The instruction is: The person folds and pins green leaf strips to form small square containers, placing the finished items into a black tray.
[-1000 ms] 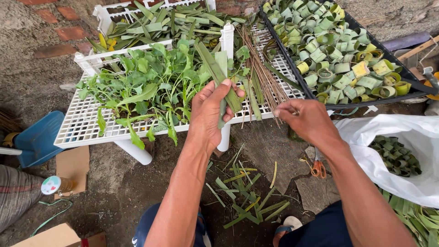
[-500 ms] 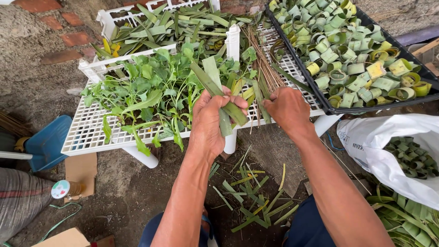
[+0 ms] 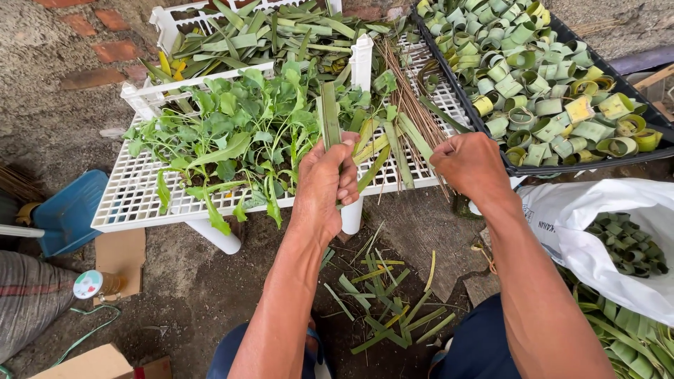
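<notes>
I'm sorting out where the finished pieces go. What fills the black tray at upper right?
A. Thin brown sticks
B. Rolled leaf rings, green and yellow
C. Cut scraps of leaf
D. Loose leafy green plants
B: the black tray is packed with curled leaf rings in green and yellow; the leafy plants and brown sticks lie on the white rack.
</notes>
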